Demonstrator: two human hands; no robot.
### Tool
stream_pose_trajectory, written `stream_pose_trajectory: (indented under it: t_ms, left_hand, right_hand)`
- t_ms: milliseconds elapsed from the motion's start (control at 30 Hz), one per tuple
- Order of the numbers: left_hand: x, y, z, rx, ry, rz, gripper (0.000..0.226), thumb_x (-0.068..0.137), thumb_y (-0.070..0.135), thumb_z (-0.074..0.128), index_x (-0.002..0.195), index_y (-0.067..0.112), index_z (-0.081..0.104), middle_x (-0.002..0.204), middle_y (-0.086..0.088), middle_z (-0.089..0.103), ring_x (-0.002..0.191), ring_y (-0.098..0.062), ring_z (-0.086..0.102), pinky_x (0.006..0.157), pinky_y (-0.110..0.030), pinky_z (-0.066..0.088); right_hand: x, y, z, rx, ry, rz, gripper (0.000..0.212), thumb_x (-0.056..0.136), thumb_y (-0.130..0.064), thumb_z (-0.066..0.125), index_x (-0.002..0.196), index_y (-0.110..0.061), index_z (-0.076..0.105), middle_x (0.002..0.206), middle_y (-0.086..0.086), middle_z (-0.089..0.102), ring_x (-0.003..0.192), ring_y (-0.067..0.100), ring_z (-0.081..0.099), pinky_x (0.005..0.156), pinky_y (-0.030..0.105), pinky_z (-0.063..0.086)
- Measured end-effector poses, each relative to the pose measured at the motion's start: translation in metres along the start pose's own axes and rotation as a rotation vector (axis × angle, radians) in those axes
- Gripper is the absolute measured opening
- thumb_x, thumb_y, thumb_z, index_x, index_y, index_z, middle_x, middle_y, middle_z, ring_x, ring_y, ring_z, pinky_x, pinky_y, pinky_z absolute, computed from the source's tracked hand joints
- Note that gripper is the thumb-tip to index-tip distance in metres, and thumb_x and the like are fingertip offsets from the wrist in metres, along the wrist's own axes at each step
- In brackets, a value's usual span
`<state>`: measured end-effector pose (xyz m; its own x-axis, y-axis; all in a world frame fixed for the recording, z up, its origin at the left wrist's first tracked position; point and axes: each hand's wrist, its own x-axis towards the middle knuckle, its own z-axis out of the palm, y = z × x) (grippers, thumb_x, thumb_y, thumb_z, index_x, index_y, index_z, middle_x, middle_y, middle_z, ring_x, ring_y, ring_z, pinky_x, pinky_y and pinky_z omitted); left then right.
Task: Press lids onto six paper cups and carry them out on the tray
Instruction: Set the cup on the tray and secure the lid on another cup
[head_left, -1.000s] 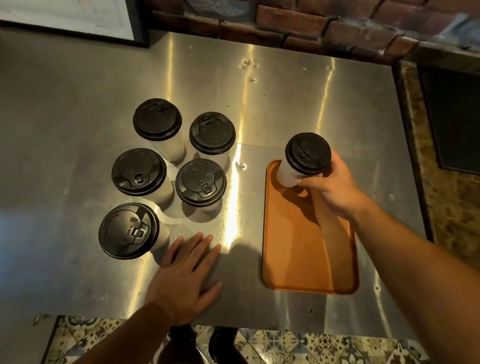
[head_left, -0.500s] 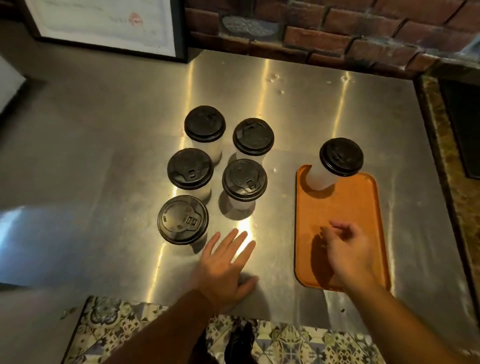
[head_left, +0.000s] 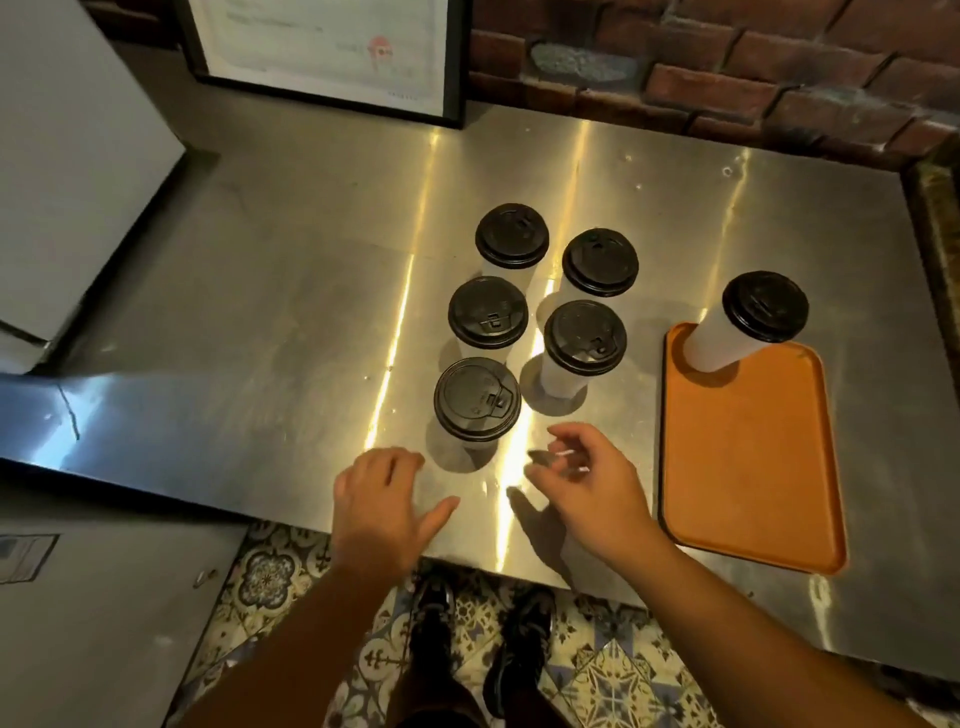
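Head view: I'm at the loading step. One lidded cup (head_left: 722, 343) stands at the far corner of the flat orange tray (head_left: 753, 467); five others wait on the brushed-steel desk (head_left: 260, 312). My left hand (head_left: 382, 501) and right hand (head_left: 587, 483) hover loosely curled, empty. Next I'd grip the nearest cup (head_left: 477, 397) by its smooth paper wall.
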<state>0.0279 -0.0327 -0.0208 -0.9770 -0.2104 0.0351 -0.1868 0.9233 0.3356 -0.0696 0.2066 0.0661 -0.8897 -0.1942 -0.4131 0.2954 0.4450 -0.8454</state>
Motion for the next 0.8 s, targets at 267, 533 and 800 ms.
stream_pose_trajectory:
  t_ms: [267,533,800]
  left_hand:
    - [0.028,-0.019,0.009,0.241,-0.329,-0.067,0.120,0.080,0.104,0.010,0.173,0.029,0.004,0.181,-0.007,-0.002,0.166,-0.036,-0.009,0.128,-0.070,0.000]
    - [0.023,-0.022,0.014,0.237,-0.332,-0.080,0.117,0.075,0.106,-0.005,0.169,0.037,-0.013,0.179,-0.002,-0.020,0.162,-0.029,-0.027,0.125,-0.068,-0.013]
    - [0.021,-0.024,0.013,0.165,-0.209,-0.036,0.114,0.082,0.104,0.019,0.171,0.031,0.025,0.180,-0.006,0.012,0.167,-0.032,0.002,0.127,-0.068,0.002]
  right_hand:
    - [0.035,-0.019,0.037,0.063,-0.190,-0.058,0.101,0.074,-0.019,0.099,0.156,-0.035,0.042,0.147,-0.011,0.062,0.139,0.014,0.057,0.117,0.044,0.051]
    - [0.051,-0.014,0.044,0.087,-0.154,-0.123,0.084,0.070,-0.013,0.099,0.140,-0.038,0.061,0.131,-0.012,0.074,0.123,0.011,0.070,0.105,0.048,0.060]
    - [0.053,-0.012,0.044,0.101,-0.181,-0.147,0.087,0.073,-0.004,0.097,0.146,-0.030,0.058,0.132,-0.012,0.073,0.125,0.007,0.068,0.106,0.037,0.058]
